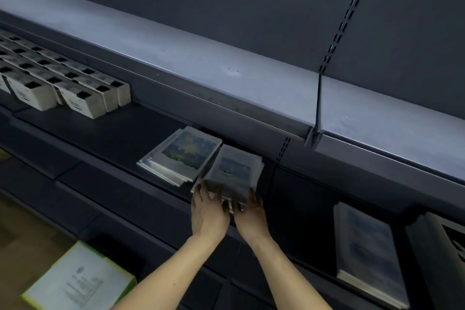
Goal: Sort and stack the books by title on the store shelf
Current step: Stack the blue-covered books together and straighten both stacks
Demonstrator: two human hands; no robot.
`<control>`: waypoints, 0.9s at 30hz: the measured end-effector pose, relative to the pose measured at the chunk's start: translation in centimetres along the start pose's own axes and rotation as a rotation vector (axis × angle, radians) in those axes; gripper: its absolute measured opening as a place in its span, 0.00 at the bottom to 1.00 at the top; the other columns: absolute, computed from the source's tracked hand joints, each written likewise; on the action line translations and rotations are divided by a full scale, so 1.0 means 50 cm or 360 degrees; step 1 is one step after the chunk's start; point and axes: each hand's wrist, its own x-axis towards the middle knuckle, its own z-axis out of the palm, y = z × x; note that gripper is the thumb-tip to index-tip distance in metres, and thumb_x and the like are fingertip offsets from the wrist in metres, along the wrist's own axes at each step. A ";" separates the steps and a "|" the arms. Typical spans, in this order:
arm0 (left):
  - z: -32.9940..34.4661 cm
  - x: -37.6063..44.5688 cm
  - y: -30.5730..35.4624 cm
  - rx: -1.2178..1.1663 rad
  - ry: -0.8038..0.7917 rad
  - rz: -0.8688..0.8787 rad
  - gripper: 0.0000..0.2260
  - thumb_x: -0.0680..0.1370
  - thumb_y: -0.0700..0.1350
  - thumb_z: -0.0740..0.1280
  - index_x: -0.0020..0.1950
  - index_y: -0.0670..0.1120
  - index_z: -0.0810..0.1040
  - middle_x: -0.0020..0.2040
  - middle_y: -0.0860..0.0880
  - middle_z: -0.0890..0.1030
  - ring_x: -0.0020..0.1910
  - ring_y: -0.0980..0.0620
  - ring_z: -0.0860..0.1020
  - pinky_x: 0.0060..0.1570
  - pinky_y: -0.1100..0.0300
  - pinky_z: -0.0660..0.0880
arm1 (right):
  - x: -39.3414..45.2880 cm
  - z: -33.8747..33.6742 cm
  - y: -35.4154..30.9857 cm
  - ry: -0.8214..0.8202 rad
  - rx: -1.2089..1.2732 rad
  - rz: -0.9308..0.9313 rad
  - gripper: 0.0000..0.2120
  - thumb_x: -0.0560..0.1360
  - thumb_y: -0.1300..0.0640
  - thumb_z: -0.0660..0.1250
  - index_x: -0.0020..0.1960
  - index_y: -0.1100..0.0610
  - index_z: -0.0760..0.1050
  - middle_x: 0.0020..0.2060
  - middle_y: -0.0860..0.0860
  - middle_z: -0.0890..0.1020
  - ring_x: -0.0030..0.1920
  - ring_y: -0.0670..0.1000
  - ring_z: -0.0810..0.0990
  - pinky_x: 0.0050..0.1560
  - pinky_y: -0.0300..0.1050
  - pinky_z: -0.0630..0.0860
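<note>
Hands — left hand (208, 211), right hand (250, 214) — apparently grip the book stack (234, 171).

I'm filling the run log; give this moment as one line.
phase: squaring stack | left hand: grips blue-cover stack near edge | right hand: grips same edge | yellow-blue stack: lies beside, on shelf
</note>
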 end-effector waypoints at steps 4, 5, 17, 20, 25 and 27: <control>-0.007 -0.003 0.017 -0.0141 -0.0012 -0.0092 0.13 0.81 0.44 0.59 0.65 0.46 0.71 0.67 0.41 0.63 0.62 0.41 0.69 0.60 0.50 0.73 | 0.004 -0.010 0.017 0.0150 -0.0009 0.0168 0.23 0.81 0.49 0.60 0.74 0.53 0.63 0.68 0.52 0.67 0.63 0.53 0.74 0.65 0.47 0.73; -0.008 -0.004 0.020 -0.0220 -0.0057 -0.0150 0.13 0.80 0.44 0.60 0.64 0.44 0.70 0.65 0.41 0.64 0.57 0.41 0.72 0.55 0.49 0.76 | 0.004 -0.014 0.020 0.0202 -0.0008 0.0230 0.23 0.81 0.47 0.60 0.73 0.54 0.62 0.68 0.54 0.67 0.62 0.55 0.74 0.64 0.50 0.74; 0.017 -0.079 0.094 -0.0177 -0.0080 -0.0177 0.35 0.81 0.58 0.59 0.81 0.52 0.44 0.64 0.42 0.67 0.48 0.43 0.79 0.37 0.57 0.72 | -0.079 -0.078 0.071 0.0442 -0.0211 0.0310 0.34 0.81 0.39 0.55 0.79 0.57 0.52 0.70 0.58 0.67 0.60 0.59 0.77 0.48 0.47 0.75; 0.033 -0.100 0.130 -0.0215 -0.0092 -0.0075 0.33 0.81 0.58 0.59 0.81 0.52 0.46 0.63 0.41 0.67 0.48 0.43 0.79 0.36 0.57 0.71 | -0.100 -0.116 0.094 0.0504 -0.0209 0.0306 0.35 0.80 0.39 0.57 0.79 0.57 0.52 0.71 0.58 0.67 0.60 0.59 0.77 0.48 0.48 0.77; 0.071 -0.132 0.194 -0.0211 -0.0152 0.0087 0.32 0.82 0.56 0.58 0.81 0.50 0.47 0.69 0.38 0.65 0.53 0.43 0.78 0.42 0.56 0.78 | -0.137 -0.183 0.144 0.0657 -0.0205 0.0373 0.35 0.80 0.39 0.57 0.78 0.58 0.53 0.71 0.59 0.68 0.60 0.59 0.78 0.46 0.46 0.76; 0.086 -0.146 0.225 -0.0177 -0.0199 0.0119 0.32 0.82 0.55 0.58 0.81 0.49 0.47 0.73 0.35 0.61 0.55 0.42 0.79 0.43 0.56 0.78 | -0.152 -0.210 0.166 0.0698 -0.0184 0.0395 0.34 0.80 0.39 0.57 0.78 0.58 0.53 0.72 0.59 0.67 0.63 0.59 0.76 0.50 0.49 0.77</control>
